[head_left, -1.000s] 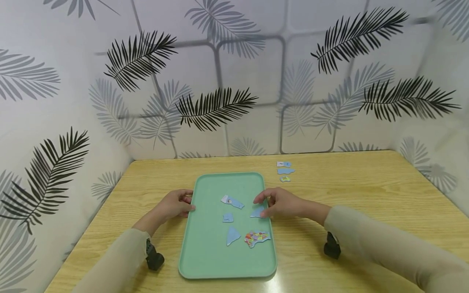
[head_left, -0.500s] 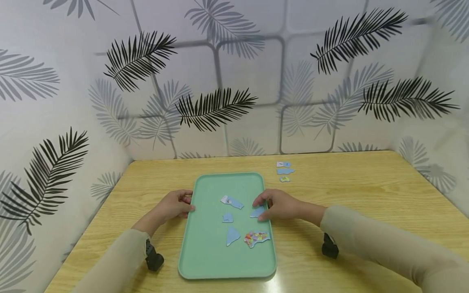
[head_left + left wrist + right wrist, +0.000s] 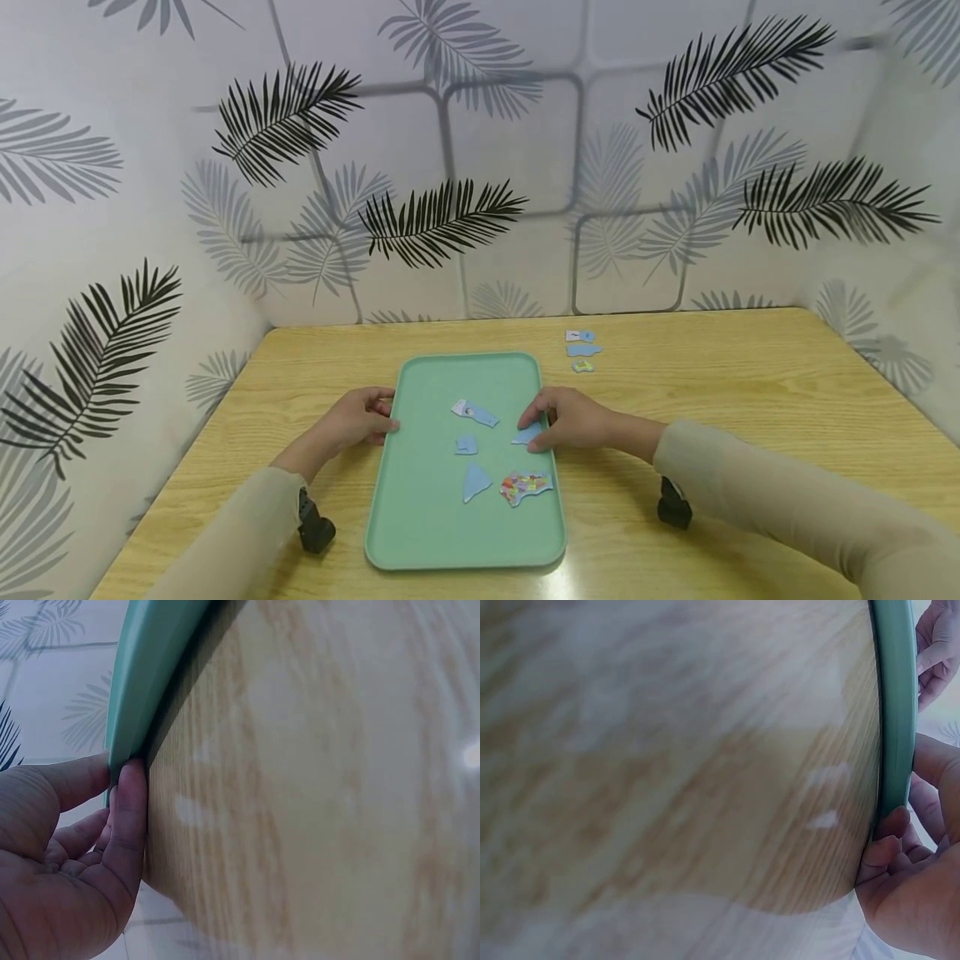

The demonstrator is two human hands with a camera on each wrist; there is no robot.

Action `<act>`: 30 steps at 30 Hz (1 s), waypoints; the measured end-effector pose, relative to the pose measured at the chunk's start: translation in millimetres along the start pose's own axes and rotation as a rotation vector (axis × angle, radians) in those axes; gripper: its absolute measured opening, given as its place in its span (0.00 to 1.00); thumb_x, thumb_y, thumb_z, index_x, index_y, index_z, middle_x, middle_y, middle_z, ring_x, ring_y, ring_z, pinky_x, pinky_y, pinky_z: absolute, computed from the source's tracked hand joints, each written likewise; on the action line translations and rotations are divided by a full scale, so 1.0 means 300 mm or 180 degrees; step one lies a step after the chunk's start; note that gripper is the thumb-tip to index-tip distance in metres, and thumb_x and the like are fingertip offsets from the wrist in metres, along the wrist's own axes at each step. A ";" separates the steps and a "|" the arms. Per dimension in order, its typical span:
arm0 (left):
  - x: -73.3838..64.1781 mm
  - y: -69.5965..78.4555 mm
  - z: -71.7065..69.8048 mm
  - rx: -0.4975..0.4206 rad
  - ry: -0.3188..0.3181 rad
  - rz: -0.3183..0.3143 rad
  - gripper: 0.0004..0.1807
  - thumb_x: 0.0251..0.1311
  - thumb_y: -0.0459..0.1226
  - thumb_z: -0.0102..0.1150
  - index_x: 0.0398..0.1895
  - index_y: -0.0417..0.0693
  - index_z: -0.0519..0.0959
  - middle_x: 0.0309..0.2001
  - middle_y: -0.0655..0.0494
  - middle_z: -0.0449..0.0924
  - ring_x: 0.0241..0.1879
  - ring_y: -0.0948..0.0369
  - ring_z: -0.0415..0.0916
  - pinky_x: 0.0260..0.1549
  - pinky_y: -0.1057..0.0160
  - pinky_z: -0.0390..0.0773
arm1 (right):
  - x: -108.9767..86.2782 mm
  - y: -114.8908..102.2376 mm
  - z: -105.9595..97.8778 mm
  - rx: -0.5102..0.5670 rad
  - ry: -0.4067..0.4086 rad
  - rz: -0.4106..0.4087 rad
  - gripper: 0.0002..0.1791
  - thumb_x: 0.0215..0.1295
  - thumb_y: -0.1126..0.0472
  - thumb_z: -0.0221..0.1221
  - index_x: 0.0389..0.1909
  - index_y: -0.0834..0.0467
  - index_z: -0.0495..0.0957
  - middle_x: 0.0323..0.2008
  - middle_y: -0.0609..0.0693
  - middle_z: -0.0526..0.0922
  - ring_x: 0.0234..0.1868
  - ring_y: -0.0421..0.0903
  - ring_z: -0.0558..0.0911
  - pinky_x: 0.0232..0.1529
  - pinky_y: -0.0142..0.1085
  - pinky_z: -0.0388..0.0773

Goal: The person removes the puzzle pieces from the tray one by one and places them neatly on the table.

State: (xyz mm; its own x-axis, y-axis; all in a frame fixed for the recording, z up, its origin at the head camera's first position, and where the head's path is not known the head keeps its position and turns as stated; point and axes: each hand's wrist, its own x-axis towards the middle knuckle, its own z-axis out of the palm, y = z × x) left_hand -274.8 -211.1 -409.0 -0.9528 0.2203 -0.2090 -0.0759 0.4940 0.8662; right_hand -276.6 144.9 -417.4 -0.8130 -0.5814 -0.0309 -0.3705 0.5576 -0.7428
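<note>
A light green tray (image 3: 427, 533) lies on the wooden table with several blue and multicoloured puzzle pieces on it. At its left side my left hand (image 3: 358, 419) grips the rim, thumb on top and fingers on the outer side, as the left wrist view shows closely. Opposite, my right hand (image 3: 576, 418) holds the right rim. Its thumb and forefinger reach over the edge beside a blue puzzle piece (image 3: 527, 434), partly covered by the hand. In the right wrist view, curled fingers (image 3: 892, 825) press the tray's outer wall. A multicoloured map piece (image 3: 527, 487) lies nearer me.
Beyond the tray, to the right, a small white-and-blue piece (image 3: 580, 336), a long blue piece (image 3: 583, 351) and a green-yellow piece (image 3: 582, 366) lie on the wooden table (image 3: 712, 375). A leaf-patterned wall (image 3: 510, 250) stands behind the table.
My right hand has settled slightly lower and further left against the tray's right rim. The left hand, tray and pieces have stayed put.
</note>
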 end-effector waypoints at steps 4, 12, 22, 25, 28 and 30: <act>0.000 -0.001 0.000 0.0001 0.0006 -0.0018 0.32 0.61 0.27 0.62 0.67 0.31 0.64 0.43 0.44 0.72 0.37 0.57 0.74 0.35 0.60 0.82 | 0.001 -0.003 0.000 -0.0008 -0.0023 0.0012 0.12 0.51 0.63 0.74 0.38 0.54 0.86 0.38 0.45 0.77 0.36 0.46 0.69 0.35 0.34 0.69; 0.002 -0.005 -0.001 -0.0037 -0.0034 -0.0003 0.32 0.61 0.27 0.62 0.68 0.31 0.63 0.42 0.44 0.72 0.36 0.57 0.75 0.35 0.60 0.82 | -0.006 -0.010 -0.007 -0.0120 -0.0106 -0.0039 0.11 0.53 0.61 0.72 0.38 0.53 0.85 0.38 0.45 0.76 0.36 0.45 0.70 0.35 0.34 0.69; 0.005 -0.009 -0.004 -0.0065 -0.0052 0.0012 0.32 0.61 0.27 0.62 0.68 0.31 0.64 0.41 0.45 0.71 0.35 0.57 0.74 0.34 0.60 0.82 | -0.009 -0.003 -0.022 0.0005 -0.0084 -0.0037 0.11 0.54 0.59 0.72 0.39 0.51 0.85 0.38 0.46 0.77 0.35 0.46 0.70 0.34 0.34 0.69; 0.006 -0.009 -0.004 -0.0040 -0.0039 0.0001 0.31 0.61 0.27 0.62 0.67 0.32 0.64 0.41 0.45 0.72 0.35 0.57 0.75 0.35 0.60 0.82 | -0.009 0.002 -0.022 0.0106 -0.0049 0.0032 0.11 0.55 0.60 0.72 0.39 0.51 0.85 0.39 0.46 0.77 0.35 0.46 0.71 0.35 0.34 0.70; 0.008 -0.010 -0.005 -0.0029 -0.0031 0.0003 0.31 0.61 0.27 0.62 0.67 0.32 0.64 0.41 0.45 0.71 0.35 0.57 0.74 0.35 0.60 0.82 | -0.010 0.004 -0.026 0.0201 0.0002 0.0030 0.11 0.55 0.60 0.72 0.40 0.52 0.85 0.40 0.47 0.77 0.36 0.47 0.71 0.35 0.35 0.72; 0.008 -0.010 -0.005 -0.0026 -0.0025 0.0003 0.31 0.61 0.27 0.62 0.67 0.32 0.64 0.41 0.45 0.71 0.35 0.57 0.74 0.35 0.60 0.82 | -0.011 0.005 -0.031 0.0252 0.0050 -0.0006 0.11 0.55 0.60 0.72 0.40 0.54 0.85 0.39 0.48 0.78 0.35 0.47 0.72 0.34 0.35 0.72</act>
State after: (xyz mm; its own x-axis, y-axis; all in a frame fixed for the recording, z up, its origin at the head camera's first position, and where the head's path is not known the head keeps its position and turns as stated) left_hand -277.4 -213.3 -411.5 -0.9505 0.2272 -0.2118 -0.0775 0.4869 0.8700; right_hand -278.6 153.2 -412.1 -0.8196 -0.5727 -0.0194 -0.3359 0.5075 -0.7935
